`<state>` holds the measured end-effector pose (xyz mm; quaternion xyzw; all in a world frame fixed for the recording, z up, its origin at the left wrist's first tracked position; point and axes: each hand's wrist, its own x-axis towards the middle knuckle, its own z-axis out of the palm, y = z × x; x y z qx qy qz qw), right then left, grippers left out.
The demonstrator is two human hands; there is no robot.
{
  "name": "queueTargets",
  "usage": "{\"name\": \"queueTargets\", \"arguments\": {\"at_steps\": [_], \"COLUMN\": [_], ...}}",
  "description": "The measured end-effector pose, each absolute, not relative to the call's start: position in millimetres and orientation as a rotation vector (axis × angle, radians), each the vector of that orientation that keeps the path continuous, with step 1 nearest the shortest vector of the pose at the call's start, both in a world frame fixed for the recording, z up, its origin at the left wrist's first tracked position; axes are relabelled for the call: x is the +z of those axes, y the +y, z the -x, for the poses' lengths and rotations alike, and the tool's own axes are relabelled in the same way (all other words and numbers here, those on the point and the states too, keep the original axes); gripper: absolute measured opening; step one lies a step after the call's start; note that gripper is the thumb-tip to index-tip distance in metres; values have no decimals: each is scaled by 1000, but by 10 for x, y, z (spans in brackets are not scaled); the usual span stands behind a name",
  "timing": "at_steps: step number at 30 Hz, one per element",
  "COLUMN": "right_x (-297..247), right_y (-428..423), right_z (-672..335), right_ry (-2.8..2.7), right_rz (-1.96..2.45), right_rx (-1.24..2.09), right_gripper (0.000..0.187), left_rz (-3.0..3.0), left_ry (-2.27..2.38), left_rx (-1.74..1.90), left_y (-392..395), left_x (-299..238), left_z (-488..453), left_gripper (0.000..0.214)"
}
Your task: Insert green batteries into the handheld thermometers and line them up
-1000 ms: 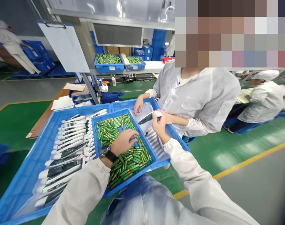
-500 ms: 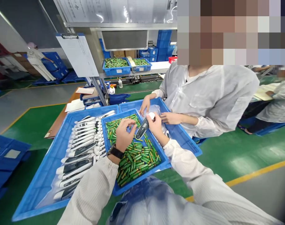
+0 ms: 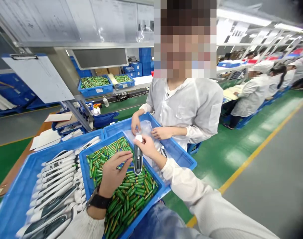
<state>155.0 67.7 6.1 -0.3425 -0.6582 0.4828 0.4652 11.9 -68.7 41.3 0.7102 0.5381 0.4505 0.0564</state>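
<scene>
My right hand (image 3: 149, 147) grips a white-and-dark-grey handheld device (image 3: 138, 157) by its white end, with a dark hollow showing on the facing side. Left of the device, my left hand (image 3: 116, 171), a black watch on its wrist, has thumb and fingertips drawn together. Whatever they pinch, if anything, is too small to make out. Both hands are above a blue tray (image 3: 84, 176) holding many loose green batteries (image 3: 131, 196). Similar white-and-grey devices (image 3: 54, 186) lie in rows in a larger blue bin (image 3: 10, 199) on the left.
Across from me a co-worker in a white smock (image 3: 183, 109) has both hands over another blue bin (image 3: 191, 162) with clear plastic bags. Two bins of batteries (image 3: 95, 84) stand on a shelf behind. A clipboard (image 3: 39, 78) hangs at the left.
The view has swung right. The device has turned more upright and now shows its hollow side. My left hand's fingers have straightened and lie beside it.
</scene>
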Motion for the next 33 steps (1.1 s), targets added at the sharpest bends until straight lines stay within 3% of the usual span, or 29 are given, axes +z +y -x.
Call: {"name": "queueTargets", "arguments": {"at_steps": [18,27,31,33], "right_x": [114,125,162,183], "right_y": [574,605,598,596], "right_z": [-1614,-1620,-1632,-1640], "right_ry": [-1865,-1742,-1680,-1681], "right_rz": [911,918,867,845], "right_rx": [965,1081,1255,1268], "right_gripper": [43,46,49,51], "left_rz": [-2287,-2139,-1804,-1699], "left_ry": [1597,1724,1803,1820], "left_rx": [1096,1114,1111,1081], "left_y": [-626,-647,-642,-637], "left_x": [284,339,277,263], "left_z": [-256,-288,-288,-280], "left_gripper": [25,21,54,58]}}
